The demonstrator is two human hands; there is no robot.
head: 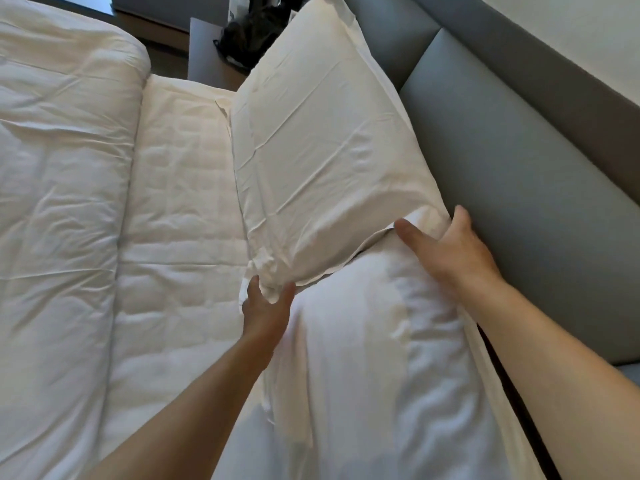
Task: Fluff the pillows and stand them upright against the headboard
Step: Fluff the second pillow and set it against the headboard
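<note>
A white far pillow point(322, 147) leans against the grey padded headboard point(502, 161), its near end resting on a second white pillow point(374, 358) that lies flat nearer me. My left hand point(266, 308) pinches the far pillow's lower near corner between thumb and fingers. My right hand point(450, 247) grips the same pillow's near corner beside the headboard, thumb on the front and fingers behind the fabric.
A rumpled white duvet point(59, 202) is folded back on the left, with quilted mattress cover point(180, 202) bare in between. Beyond the bed stand a grey nightstand point(204, 53) and a dark bag point(249, 32). A white wall point(571, 29) rises above the headboard.
</note>
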